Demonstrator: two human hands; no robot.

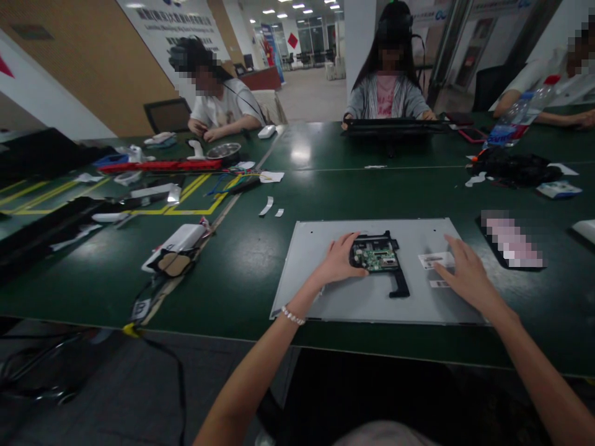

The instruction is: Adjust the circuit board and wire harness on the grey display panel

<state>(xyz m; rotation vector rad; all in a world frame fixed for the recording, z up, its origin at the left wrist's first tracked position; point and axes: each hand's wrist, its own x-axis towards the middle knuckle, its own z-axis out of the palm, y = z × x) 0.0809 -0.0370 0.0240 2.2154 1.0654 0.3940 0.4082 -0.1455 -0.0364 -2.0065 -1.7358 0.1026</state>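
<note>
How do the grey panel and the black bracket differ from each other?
The panel is pale grey; the bracket is black. The panel is a broad rectangle, while the bracket is much smaller and irregular. The bracket carries a green circuit board; the panel bears white labels. Both are at the near side of the green table.

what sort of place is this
Probably an electronics workshop or assembly room, judging by the exposed circuit board on a flat panel, the long green table strewn with parts, and other people seated around it.
</note>
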